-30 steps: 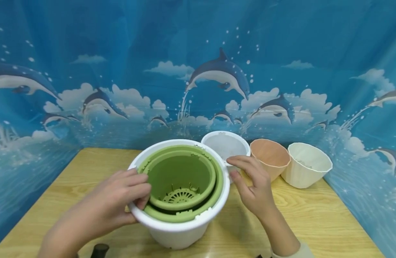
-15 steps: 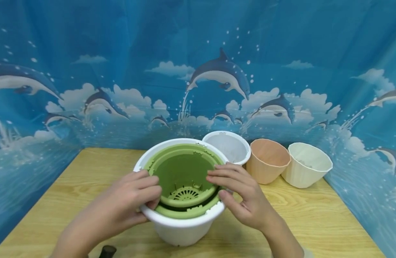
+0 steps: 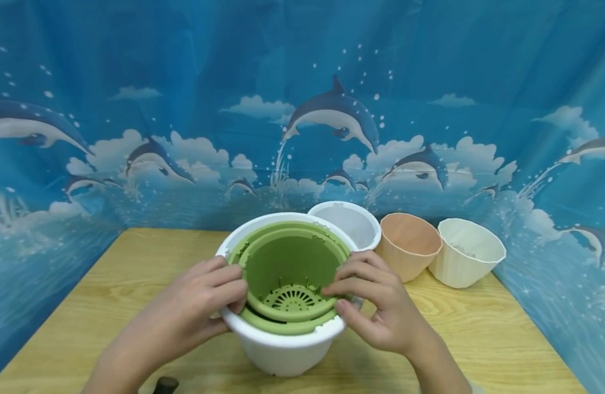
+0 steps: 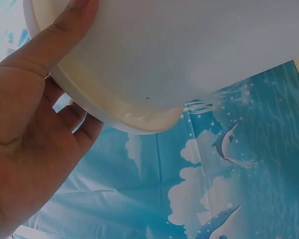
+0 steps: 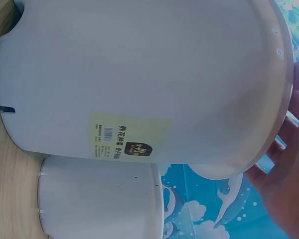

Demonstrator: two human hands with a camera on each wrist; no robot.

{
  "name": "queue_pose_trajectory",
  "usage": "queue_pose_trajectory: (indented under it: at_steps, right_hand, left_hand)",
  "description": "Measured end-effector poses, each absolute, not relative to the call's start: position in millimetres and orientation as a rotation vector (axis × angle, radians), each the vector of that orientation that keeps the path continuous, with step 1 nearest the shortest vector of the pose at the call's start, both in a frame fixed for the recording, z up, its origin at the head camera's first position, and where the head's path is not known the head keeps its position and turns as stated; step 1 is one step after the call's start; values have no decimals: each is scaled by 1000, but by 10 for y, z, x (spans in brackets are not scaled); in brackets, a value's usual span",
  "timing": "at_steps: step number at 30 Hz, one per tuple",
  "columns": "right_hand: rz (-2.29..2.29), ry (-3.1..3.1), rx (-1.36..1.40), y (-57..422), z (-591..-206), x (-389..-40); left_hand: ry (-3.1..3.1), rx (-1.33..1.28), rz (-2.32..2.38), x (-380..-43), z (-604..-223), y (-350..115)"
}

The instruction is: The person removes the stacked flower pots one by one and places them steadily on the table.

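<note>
A large white flowerpot stands on the table in the head view, its mouth tipped toward me. Nested within it are two green flowerpots: an outer one and an inner one with a slotted bottom. My left hand grips the white rim at its left side, fingers over the edge, thumb against the outer wall, as the left wrist view confirms. On the right side, my right hand holds the inner green pot's rim, with fingertips inside it and the thumb near the white rim. A printed label shows on the white wall.
Behind the nested pots stands a smaller white pot. To its right are a peach pot and a cream pot. A dark, round-ended object pokes up at the front edge. A dolphin-print curtain closes off the back.
My right hand has moved left from beside the white rim onto the inner green pot's rim, its fingers now curled over. The nested pots have shifted slightly right with my left hand.
</note>
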State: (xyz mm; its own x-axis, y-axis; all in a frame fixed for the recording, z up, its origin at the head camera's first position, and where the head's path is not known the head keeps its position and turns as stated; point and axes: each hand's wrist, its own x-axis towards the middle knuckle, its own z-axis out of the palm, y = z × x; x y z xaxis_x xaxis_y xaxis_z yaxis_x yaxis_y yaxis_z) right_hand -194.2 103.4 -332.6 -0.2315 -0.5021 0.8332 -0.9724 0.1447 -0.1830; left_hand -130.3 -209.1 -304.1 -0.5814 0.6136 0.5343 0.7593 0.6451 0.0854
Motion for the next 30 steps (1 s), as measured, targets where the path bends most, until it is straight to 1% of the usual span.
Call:
queue_pose_trajectory:
  at_steps: [8,15,30]
  right_hand:
    - [979,-1988,1434,1034,-3276,-1895]
    - [984,-2067,1392,1029,-3287,-1867]
    - [1055,-1919,1420,993,-3316,-1881]
  left_hand:
    - [-2389,-1064,-435,-1309,-3044,-2097]
    - [-2362,-1078,-449,-1311,-3062,-2103]
    - [-2373,-1072,-437,-1315,-3055,-2088]
